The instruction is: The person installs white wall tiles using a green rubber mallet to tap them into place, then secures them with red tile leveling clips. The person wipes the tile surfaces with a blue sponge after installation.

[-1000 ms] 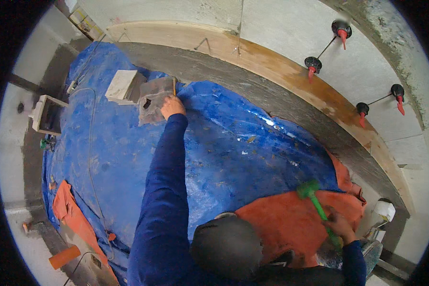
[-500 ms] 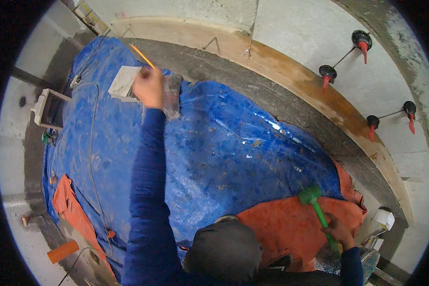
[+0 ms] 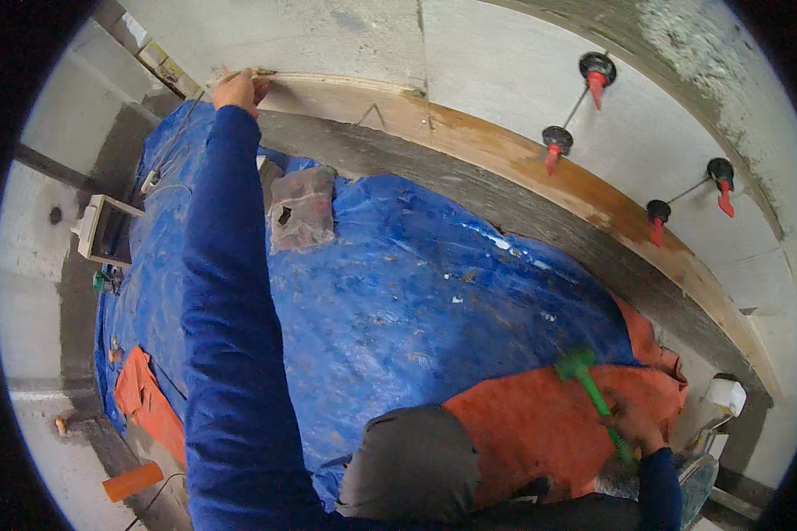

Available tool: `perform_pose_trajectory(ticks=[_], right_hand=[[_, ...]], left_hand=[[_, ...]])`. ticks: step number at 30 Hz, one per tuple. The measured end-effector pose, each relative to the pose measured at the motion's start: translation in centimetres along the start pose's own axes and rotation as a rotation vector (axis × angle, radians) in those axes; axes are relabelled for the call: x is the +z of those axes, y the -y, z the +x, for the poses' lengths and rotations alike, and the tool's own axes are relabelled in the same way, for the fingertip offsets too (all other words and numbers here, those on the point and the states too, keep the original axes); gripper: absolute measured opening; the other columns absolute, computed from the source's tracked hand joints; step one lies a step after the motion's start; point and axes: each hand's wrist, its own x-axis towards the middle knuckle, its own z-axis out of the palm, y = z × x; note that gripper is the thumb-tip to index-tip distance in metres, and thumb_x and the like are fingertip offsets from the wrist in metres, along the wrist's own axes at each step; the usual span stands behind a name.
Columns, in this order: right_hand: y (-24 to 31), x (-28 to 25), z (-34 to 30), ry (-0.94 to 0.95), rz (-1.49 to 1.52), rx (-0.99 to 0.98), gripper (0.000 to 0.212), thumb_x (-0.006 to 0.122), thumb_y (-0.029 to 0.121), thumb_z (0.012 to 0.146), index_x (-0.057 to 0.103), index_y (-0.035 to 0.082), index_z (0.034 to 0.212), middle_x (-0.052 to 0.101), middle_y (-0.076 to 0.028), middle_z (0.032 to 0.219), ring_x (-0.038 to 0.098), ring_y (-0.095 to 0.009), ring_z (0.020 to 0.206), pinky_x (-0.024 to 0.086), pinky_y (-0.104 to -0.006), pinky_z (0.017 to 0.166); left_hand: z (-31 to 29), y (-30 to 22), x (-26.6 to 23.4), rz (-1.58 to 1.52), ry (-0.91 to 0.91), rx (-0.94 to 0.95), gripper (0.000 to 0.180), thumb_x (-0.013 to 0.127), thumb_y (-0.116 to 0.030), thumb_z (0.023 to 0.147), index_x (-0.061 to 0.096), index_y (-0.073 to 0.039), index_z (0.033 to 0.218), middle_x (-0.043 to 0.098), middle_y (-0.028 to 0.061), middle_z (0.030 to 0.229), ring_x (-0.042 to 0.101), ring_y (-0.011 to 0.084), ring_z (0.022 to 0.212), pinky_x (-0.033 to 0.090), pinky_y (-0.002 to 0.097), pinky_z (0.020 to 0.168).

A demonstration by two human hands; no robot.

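My left arm stretches far forward, and my left hand (image 3: 239,90) is closed at the top edge of a wooden board (image 3: 328,99) along the wall. A thin pencil (image 3: 263,73) shows at its fingertips; most of it is hidden. At the lower right, my right hand (image 3: 638,427) is wrapped round the handle of a green mallet (image 3: 577,365). The mallet's head rests over an orange sheet (image 3: 514,416), beside a blue tarp (image 3: 372,310). A grey, torn plastic bag (image 3: 303,208) lies on the tarp to the right of my left sleeve.
Black suction cups with red levers (image 3: 597,71) are fixed in pairs on the pale wall panels (image 3: 496,62). A white-framed box (image 3: 111,230) stands at the left wall. An orange pipe (image 3: 133,482) lies lower left. My grey-clad knee (image 3: 412,460) is at the bottom middle.
My left hand has moved forward and left from the pale block on the tarp to the board's top edge. The right hand keeps hold of the mallet in nearly the same place.
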Motion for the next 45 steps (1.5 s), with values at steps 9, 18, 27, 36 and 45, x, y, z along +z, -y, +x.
perform_pose_trajectory(ticks=[9,18,27,36,45], right_hand=[[-5.0,3.6,0.2,-0.064,0.139,-0.399,0.083,0.068,0.038,0.09,0.036,0.004,0.159,0.041,-0.021,0.162,0.04,-0.032,0.149,0.029,-0.0446,0.124],[-9.0,10.5,-0.7,-0.211,0.535,-0.357,0.08,0.079,0.031,0.086,0.045,0.004,0.152,0.058,-0.017,0.147,0.051,-0.03,0.138,0.039,-0.0431,0.117],[-11.8,17.5,-1.4,-0.358,0.678,-0.409,0.065,0.077,0.031,0.085,0.058,0.009,0.143,0.063,-0.017,0.14,0.062,-0.034,0.119,0.05,-0.044,0.104],[-13.7,19.7,-1.8,-0.39,0.668,-0.325,0.068,0.079,0.031,0.086,0.055,0.009,0.145,0.063,-0.019,0.14,0.061,-0.034,0.122,0.049,-0.0447,0.105],[-13.0,20.9,-0.2,-0.446,0.611,-0.277,0.072,0.081,0.031,0.086,0.052,0.008,0.148,0.062,-0.02,0.14,0.061,-0.034,0.125,0.048,-0.0454,0.106]], left_hand=[[-42.9,-5.5,7.5,-0.249,0.365,-0.032,0.041,0.058,-0.03,0.107,0.055,-0.003,0.137,0.062,0.0045,0.103,0.061,0.0163,0.083,0.051,0.0288,0.078],[-73.1,-36.7,20.1,-0.356,1.447,1.297,0.029,0.075,0.001,0.083,0.066,-0.001,0.11,0.064,0.017,0.107,0.064,0.0313,0.095,0.052,0.0395,0.087],[-112.0,-45.1,29.1,0.156,1.841,1.954,0.026,0.061,-0.024,0.091,0.079,-0.011,0.107,0.075,0.0153,0.113,0.074,0.0324,0.105,0.06,0.0508,0.082],[-121.1,-37.7,34.3,0.503,1.71,2.072,0.026,0.059,-0.025,0.095,0.08,-0.016,0.109,0.076,0.0081,0.116,0.073,0.0278,0.107,0.057,0.0494,0.085],[-112.0,-44.6,27.8,0.148,1.558,2.022,0.02,0.063,-0.02,0.091,0.081,-0.013,0.098,0.077,0.0081,0.103,0.074,0.0286,0.101,0.056,0.0431,0.079]])
